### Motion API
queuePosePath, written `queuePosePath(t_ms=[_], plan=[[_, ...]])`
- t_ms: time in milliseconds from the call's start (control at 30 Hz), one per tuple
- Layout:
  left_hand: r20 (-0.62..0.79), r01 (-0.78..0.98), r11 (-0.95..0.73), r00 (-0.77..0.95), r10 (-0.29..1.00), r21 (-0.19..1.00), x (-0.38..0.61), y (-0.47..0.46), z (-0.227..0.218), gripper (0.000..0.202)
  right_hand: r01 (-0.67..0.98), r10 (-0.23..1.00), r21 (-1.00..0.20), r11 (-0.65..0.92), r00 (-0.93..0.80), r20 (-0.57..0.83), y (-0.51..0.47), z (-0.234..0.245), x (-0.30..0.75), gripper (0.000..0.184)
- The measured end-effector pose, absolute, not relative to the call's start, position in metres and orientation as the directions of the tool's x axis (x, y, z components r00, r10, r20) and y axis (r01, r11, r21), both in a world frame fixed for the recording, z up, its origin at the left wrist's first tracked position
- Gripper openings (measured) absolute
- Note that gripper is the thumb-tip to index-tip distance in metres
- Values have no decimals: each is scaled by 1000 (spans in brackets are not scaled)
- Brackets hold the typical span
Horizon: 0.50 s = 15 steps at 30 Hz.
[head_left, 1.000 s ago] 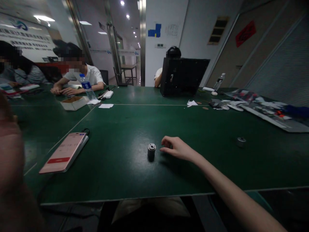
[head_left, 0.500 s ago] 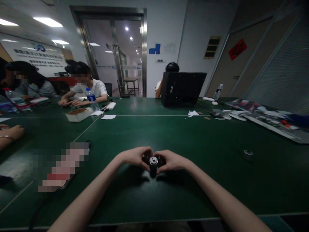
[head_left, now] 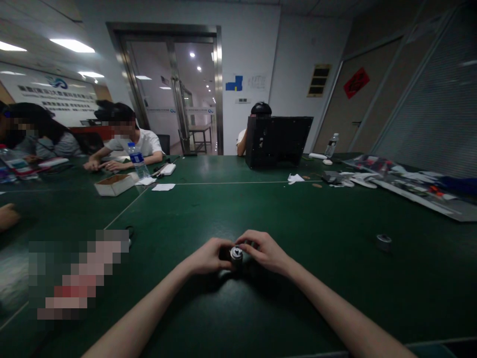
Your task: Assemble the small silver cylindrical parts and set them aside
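Observation:
A small dark cylinder (head_left: pixel 236 257) with a silvery, ringed top stands upright in the middle of the green table (head_left: pixel 208 318). My left hand (head_left: pixel 209 256) is closed round its left side, thumb low in front and fingers behind. My right hand (head_left: pixel 265 252) has bent fingers, with the tips touching the cylinder's top edge from the right. Whether these tips pinch a small part there is too small to tell. Off to the right lies a short, round metal piece (head_left: pixel 383 242), apart from both hands.
A blurred-out flat object (head_left: pixel 85 271) lies at left, near another person's hand (head_left: pixel 8 217). Further back are an open box (head_left: pixel 114 185), a water bottle (head_left: pixel 138 161) and a black case (head_left: pixel 279 141). A board with clutter (head_left: pixel 428 191) is at right. People sit across the table.
My right hand has shifted from the cylinder's lower side up to its top edge. My left hand still holds it. The view has tilted slightly, and the other person's hand at left has drawn back.

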<state>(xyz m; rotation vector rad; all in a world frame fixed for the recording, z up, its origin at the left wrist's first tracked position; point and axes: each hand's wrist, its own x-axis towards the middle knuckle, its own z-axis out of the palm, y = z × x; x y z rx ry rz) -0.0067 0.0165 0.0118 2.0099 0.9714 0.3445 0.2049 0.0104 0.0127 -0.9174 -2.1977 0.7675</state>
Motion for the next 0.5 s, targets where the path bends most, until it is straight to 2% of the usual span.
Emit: queuePosePath(t_ms=[133,267,367,500], plan=[[-83,512,-375,667,740,773,-7,15,11,33,369,753,-703,608,-549,363,6,10,201,15],[-1,500,-448,668,744,741,-5,13,11,40,353,759,-713,606,-526,384,5,7,198,12],[4,549,-461,640,768,697,-2,11,13,43,354,765,-718,599,-518,382,5,7,197,10],[-2,586,-453,613,790,671,-1,12,12,37,373,778,-717,589,-501,379,5,6,196,11]])
